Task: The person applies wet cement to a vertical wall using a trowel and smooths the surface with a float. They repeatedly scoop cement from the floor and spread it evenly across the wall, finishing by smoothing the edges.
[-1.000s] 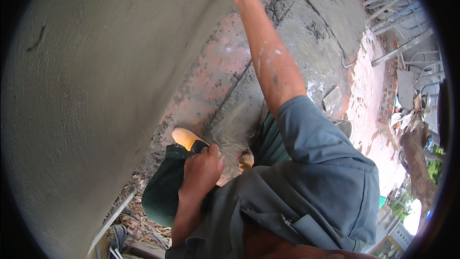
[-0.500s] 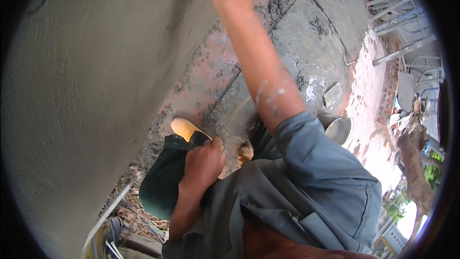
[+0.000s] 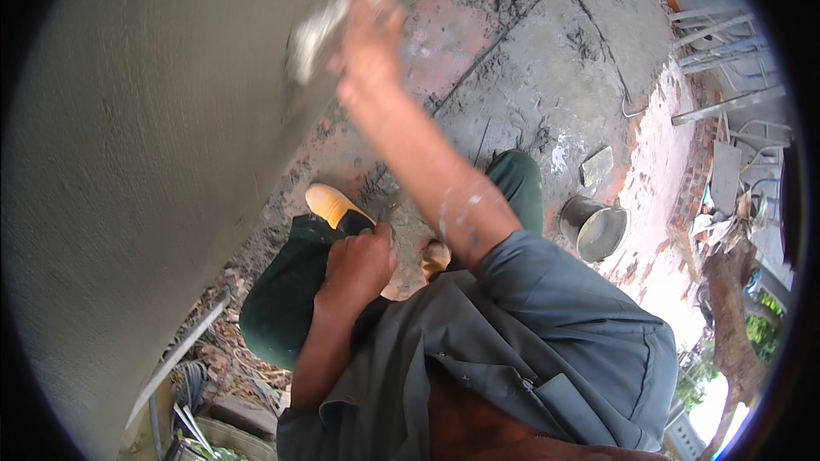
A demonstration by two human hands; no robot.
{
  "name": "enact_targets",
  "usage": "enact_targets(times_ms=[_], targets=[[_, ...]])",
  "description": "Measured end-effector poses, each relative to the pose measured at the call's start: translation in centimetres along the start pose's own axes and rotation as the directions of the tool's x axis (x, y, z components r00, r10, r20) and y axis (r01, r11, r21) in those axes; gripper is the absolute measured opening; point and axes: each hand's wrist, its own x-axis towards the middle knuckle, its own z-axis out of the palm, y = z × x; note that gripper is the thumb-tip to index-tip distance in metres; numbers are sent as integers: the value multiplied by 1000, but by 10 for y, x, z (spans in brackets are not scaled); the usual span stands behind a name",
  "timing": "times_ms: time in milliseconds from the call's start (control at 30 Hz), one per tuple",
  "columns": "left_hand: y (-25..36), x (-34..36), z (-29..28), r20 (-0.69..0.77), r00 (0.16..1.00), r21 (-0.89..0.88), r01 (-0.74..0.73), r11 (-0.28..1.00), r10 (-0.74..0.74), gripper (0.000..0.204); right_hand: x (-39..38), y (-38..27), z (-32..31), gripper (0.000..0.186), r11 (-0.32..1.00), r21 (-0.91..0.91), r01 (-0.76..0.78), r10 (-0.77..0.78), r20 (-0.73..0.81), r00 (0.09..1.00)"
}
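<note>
My right hand point(image 3: 373, 47) is closed on a plastering trowel point(image 3: 314, 34), a pale flat tool smeared by motion. Its blade lies at the surface of a grey, freshly plastered wall point(image 3: 145, 171) that fills the left side. Fine streaks run over the plaster. Low in front of my body, by my left knee, my left hand point(image 3: 359, 263) is curled into a fist. Something greyish shows just beyond its knuckles, but what the fingers hold is hidden.
Wet mortar smears the reddish floor point(image 3: 444, 51), and a dark cord point(image 3: 589, 17) crosses it. A bucket point(image 3: 602, 233) and a flat slab piece point(image 3: 597, 166) are at right. Metal frames point(image 3: 726, 107) stand farther right. My yellow boot point(image 3: 329, 203) is near the wall's foot; debris point(image 3: 243, 329) lies lower left.
My right hand and the trowel have come down from the top edge and left along the wall, toward me. My left hand stays closed in nearly the same place.
</note>
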Motion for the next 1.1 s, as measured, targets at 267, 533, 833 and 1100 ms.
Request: enact_targets(times_ms=[267,533,833,1100], targets=[[-15,-8,14,-88,996,-48,-12,999,7,27,76,-148,-37,61,655,212,725,-755,150,638],[-31,18,16,-217,970,-244,55,968,-110,33,109,-179,-280,52,746,173,643,-663,104,741],[28,183,35,-241,955,-141,-212,967,174,35,8,-103,-521,46,940,147,308,-217,-440,871],[121,271,58,-65,991,49,-118,992,121,44,-15,3,-607,58,917,297,-267,390,-520,760]])
